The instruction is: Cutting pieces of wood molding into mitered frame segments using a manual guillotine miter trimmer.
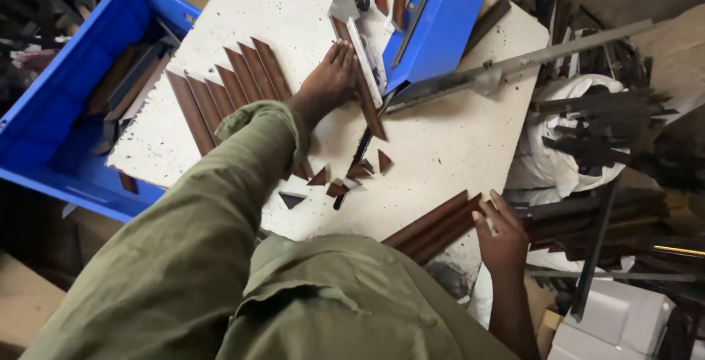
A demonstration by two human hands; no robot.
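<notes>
My left hand (330,81) reaches across the white speckled table (455,140) and presses flat on a long brown strip (367,103) lying against the guide of a blue cutting machine (440,15). A row of cut brown strips with angled ends (228,88) lies to the left of that hand. My right hand (501,239) grips the ends of a bundle of long brown strips (433,228) at the table's near right edge. Small triangular offcuts (345,180) lie scattered between the two hands.
A blue plastic crate (66,103) holding more strips stands left of the table. A long grey metal lever (529,59) runs out from the machine to the right. Dark scrap strips and a white sack (565,154) pile up on the right. White blocks (609,320) lie at the lower right.
</notes>
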